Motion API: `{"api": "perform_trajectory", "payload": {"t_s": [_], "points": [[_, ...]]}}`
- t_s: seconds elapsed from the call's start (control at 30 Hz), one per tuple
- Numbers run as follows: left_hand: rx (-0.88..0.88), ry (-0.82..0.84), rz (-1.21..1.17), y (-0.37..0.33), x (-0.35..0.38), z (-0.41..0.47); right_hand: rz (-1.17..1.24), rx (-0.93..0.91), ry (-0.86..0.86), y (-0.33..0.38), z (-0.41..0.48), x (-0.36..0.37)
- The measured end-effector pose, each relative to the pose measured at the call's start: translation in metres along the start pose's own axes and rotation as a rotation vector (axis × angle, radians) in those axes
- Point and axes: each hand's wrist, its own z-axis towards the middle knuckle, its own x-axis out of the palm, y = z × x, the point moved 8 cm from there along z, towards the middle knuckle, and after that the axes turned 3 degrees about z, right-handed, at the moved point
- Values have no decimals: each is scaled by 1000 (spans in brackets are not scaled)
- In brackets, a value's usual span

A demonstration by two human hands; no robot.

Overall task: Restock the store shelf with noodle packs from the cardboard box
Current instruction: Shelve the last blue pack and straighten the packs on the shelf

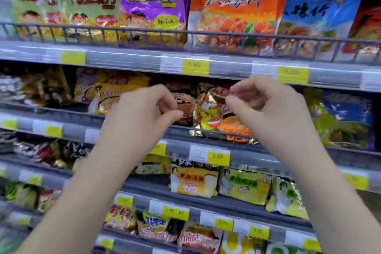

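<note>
- The left hand (142,113) and right hand (266,105) are hovering side by side in front of the second shelf (247,158) from the top. Their fingers are curling loosely toward the thumbs and gripping nothing that I can make out.
- A gold noodle pack (208,113) is standing upright behind the wire rail (181,130), which is stopping the packs from tipping forward off the edge.
- That pack is sitting in the gap between the two hands, just beyond the fingertips; contact is too blurred to judge.
- The paired hands are probably framing it to square it in its row.
- The cardboard box is lying outside the view.
</note>
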Motion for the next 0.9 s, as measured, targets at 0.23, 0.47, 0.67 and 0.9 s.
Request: {"api": "perform_trajectory", "payload": {"t_s": [0.23,0.47,0.67,0.9], "points": [[-188,-28,-141,105,-24,-34,80,86,84,26,-30,84],[-211,-25,-126,221,-83,-25,176,217,-15,63,-43,168],[-203,72,-145,273,-80,-3,112,273,-79,76,-38,206],[-191,146,-129,293,-50,34,-104,246,-76,66,-12,223]]}}
